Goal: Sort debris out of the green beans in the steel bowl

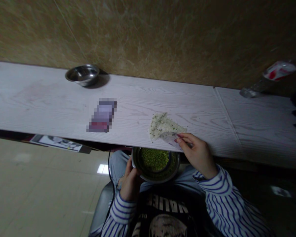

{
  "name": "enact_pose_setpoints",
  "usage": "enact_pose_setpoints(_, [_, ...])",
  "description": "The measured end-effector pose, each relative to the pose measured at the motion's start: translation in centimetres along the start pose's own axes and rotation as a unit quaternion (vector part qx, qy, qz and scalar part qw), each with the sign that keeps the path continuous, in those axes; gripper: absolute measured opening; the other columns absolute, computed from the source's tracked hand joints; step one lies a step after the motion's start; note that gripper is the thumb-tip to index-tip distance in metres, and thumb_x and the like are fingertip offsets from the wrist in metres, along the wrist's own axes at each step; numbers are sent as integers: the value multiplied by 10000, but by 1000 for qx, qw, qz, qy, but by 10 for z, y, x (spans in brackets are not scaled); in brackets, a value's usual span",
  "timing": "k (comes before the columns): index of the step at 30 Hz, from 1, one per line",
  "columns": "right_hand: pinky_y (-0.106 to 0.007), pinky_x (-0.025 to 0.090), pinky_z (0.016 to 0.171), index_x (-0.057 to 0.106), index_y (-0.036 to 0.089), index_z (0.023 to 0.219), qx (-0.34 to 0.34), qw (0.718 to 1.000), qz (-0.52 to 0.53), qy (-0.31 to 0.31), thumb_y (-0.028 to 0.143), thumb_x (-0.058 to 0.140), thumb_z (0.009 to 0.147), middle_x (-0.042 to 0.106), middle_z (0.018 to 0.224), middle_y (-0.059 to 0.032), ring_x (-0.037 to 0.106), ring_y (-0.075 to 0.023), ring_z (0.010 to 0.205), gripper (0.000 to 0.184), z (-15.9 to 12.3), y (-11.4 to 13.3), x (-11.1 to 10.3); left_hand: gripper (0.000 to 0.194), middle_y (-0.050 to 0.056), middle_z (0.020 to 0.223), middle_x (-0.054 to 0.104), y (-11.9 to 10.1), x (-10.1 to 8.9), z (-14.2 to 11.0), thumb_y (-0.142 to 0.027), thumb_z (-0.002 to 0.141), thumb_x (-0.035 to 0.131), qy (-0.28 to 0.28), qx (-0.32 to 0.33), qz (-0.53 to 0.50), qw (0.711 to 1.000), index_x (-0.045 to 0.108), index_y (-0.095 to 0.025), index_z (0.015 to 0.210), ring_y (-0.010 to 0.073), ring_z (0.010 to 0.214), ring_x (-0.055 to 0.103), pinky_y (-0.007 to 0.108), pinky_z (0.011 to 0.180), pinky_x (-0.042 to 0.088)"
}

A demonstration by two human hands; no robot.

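Note:
My left hand (131, 182) grips the rim of a metal bowl (175, 169) held over my lap, just below the table's front edge. Green beans (154, 159), apparently mung beans, cover its bottom. Between the thumb and fingers of my right hand (197, 151) is a clear, thin plastic disc (171, 136), perhaps a lid. Its edge touches or hovers over the near side of a pile of white rice-like grains mixed with dark green bits (162, 123) on the table. The disc's lower part is partly hidden by my fingers.
On the white wood-grain table (138, 95), an empty-looking steel bowl (82, 75) stands by the wall. A pixelated flat object (102, 115) lies left of the pile. A clear plastic bottle (268, 79) leans or lies at the right. A dark cable (110, 184) hangs beside my left leg.

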State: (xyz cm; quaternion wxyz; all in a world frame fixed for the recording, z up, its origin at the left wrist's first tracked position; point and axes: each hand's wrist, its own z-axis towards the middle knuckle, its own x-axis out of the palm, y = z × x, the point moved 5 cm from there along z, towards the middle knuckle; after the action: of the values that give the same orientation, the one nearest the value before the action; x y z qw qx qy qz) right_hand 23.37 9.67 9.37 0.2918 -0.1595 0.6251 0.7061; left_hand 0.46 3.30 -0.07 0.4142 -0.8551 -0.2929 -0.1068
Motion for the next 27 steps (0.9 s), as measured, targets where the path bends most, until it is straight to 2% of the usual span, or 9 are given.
enact_pose_setpoints(3, [-352, 596, 749, 706, 192, 973, -4, 1000, 6, -10, 330, 616, 866, 782, 940, -94, 748, -246, 880, 197, 3, 1, -5, 633, 24, 929, 660, -1, 2, -1, -169, 612, 641, 3, -2, -2, 1000, 551, -280, 1229, 244, 841, 621, 349, 685, 552])
enact_pose_setpoints(9, [-354, 593, 753, 704, 195, 1003, -14, 999, -6, -30, 335, 605, 874, 780, 956, -98, 743, -253, 908, 215, 12, 2, -7, 685, 12, 903, 655, -2, 3, -2, -150, 607, 650, 6, -5, -6, 1000, 532, -265, 1272, 208, 778, 611, 352, 712, 544])
enact_pose_setpoints(15, [-351, 589, 744, 716, 186, 1011, -43, 998, -38, -7, 305, 587, 877, 781, 948, -96, 747, -250, 879, 220, 20, 10, 2, 662, 32, 1000, 671, -3, 3, -3, -143, 597, 629, 4, 6, -21, 1000, 546, -244, 1246, 227, 842, 627, 358, 718, 549])
enact_pose_setpoints(23, [-344, 593, 756, 729, 206, 991, -44, 999, -10, 27, 299, 614, 860, 780, 958, -72, 746, -233, 864, 198, 11, 12, -1, 644, -21, 821, 631, -3, 2, -2, -131, 614, 622, 13, 14, -11, 1000, 552, -243, 1244, 138, 647, 545, 294, 655, 525])
enact_pose_setpoints(27, [-347, 592, 761, 726, 200, 996, -25, 1000, 0, 10, 324, 623, 862, 777, 952, -76, 744, -233, 865, 209, 7, 5, -10, 665, -17, 811, 627, -2, 3, -2, -140, 604, 622, 11, 11, -11, 1000, 542, -246, 1256, 152, 653, 563, 291, 627, 522])
